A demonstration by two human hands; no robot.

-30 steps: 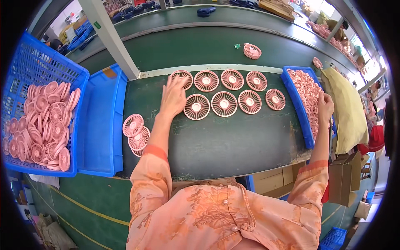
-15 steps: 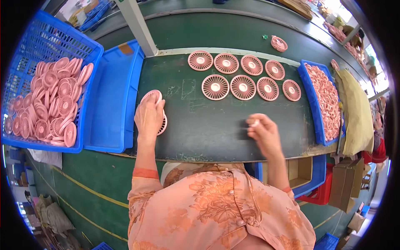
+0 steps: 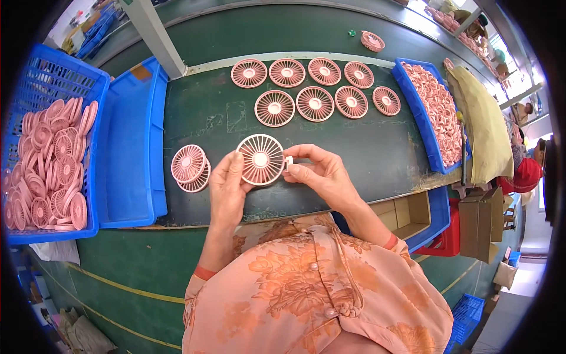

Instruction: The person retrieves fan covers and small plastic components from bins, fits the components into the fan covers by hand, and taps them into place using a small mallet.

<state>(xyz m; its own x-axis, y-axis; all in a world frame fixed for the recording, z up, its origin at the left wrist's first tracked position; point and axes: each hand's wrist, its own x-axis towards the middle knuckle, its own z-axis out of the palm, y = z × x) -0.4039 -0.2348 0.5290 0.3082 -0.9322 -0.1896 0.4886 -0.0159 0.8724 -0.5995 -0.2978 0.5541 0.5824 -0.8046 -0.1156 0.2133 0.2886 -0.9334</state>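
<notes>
Mid-frame, the left hand grips a round slatted pink disc by its left side, while the right hand pinches a small pale piece at its right rim, contact unclear.

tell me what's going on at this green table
A person's left hand holds a pink slotted disc up, while the right hand pinches a small pale piece close by its right edge; whether they touch is hard to tell. Eight similar discs lie in two rows farther back on the table. Two more discs overlap on the left, near a blue tray. A blue basket on the far left is heaped with discs.
</notes>
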